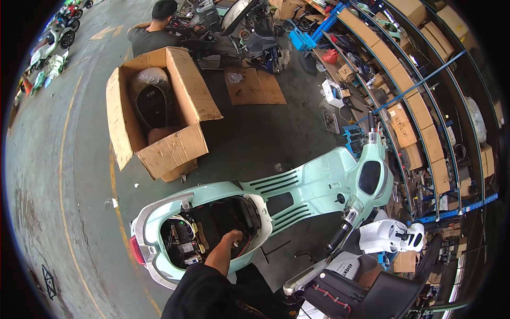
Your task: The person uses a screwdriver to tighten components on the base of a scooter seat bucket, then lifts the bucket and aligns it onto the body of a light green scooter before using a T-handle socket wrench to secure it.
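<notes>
My left hand (232,237) reaches over the near side of the open seat compartment (260,212) of a mint-green scooter (319,178). Its fingers look curled together, and whatever they hold, if anything, is hidden. Close beside the fingers, a thin red cable (245,246) runs down along the compartment's inner wall. Toward the scooter's tail, wires, small boxes and a yellowish metal bracket (201,237) sit in the dark opening. The scooter's seat is off. My right hand does not show.
A large open carton (175,154) holding a wrapped dark part stands beyond the scooter. A white and black scooter (390,235) is close on the right, before loaded shelves (425,125). Another person (154,32) works at a stripped vehicle at the back. Flat cardboard (260,87) lies on the floor.
</notes>
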